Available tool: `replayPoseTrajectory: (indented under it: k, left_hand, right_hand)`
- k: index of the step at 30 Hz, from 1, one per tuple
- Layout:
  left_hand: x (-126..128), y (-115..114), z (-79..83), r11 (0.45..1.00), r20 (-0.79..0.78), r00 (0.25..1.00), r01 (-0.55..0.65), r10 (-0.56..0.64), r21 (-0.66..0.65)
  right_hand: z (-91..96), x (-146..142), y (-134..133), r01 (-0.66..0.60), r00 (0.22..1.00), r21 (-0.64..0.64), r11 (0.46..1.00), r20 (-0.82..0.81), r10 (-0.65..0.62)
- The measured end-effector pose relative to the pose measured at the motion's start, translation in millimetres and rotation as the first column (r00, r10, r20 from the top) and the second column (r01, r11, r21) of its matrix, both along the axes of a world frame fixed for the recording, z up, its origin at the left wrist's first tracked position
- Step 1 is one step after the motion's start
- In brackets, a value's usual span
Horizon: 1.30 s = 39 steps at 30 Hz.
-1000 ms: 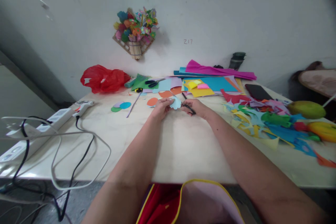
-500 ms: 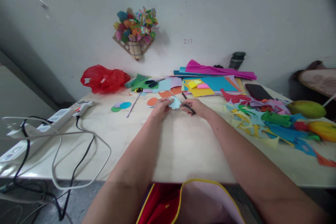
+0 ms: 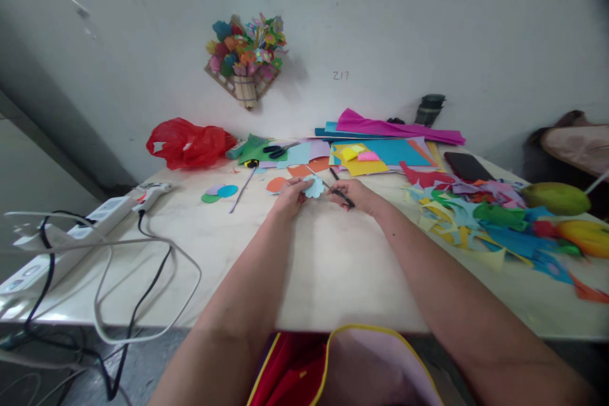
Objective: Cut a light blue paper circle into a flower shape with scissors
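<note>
A light blue paper piece (image 3: 314, 188) with a scalloped edge is pinched in my left hand (image 3: 292, 195). My right hand (image 3: 356, 194) is closed around the dark handles of a pair of scissors (image 3: 342, 196). The scissor blades point up and left, close to the paper's right edge; I cannot tell whether they touch it. Just left of my left hand lies an orange paper circle (image 3: 276, 185). Farther left, a blue paper circle (image 3: 227, 191) rests among green and purple ones. Behind my hands there is orange paper (image 3: 309, 169).
Paper scraps (image 3: 476, 212) are heaped on the right, near a phone (image 3: 469, 167). Coloured sheets (image 3: 404, 152) lie at the back, with a second pair of scissors (image 3: 280, 150). A red plastic bag (image 3: 188, 143) sits back left. A power strip (image 3: 71, 241) with looping cables occupies the left side.
The light blue paper has turned slightly in my left hand and shifted a little left, away from the scissors. My right hand stays almost in place.
</note>
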<state>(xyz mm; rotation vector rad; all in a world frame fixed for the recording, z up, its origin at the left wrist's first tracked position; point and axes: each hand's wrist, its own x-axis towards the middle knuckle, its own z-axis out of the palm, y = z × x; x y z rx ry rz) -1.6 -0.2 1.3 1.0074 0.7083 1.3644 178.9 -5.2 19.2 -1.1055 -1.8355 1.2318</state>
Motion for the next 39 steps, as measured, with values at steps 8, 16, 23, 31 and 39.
replayPoseTrajectory:
  k: [8,16,23,31,39]
  left_hand:
    - [1.3,-2.9,2.5,1.0,-0.002,1.0,-0.012,0.012,-0.026]
    - [0.6,-0.1,0.7,0.999,0.034,0.999,-0.027,0.028,-0.036]
    - [-0.2,1.2,-1.0,0.999,-0.003,1.0,-0.028,0.028,-0.033]
    - [-0.5,0.6,-1.1,1.0,-0.015,1.0,-0.003,0.003,-0.021]
    - [0.2,1.1,0.5,0.997,-0.072,0.997,-0.038,0.033,-0.061]
  right_hand:
    - [-1.0,0.6,0.8,-0.008,1.0,0.021,1.0,0.007,0.008]
    - [-2.8,0.6,3.2,0.01,1.0,-0.011,1.0,-0.029,-0.011]
    - [-4.5,2.7,4.7,0.03,0.995,-0.053,0.998,-0.095,-0.035]
    - [-7.6,6.8,5.3,0.02,0.994,0.006,1.0,-0.107,-0.02]
    - [-7.4,4.0,5.8,0.086,0.984,-0.015,0.996,-0.158,-0.087]
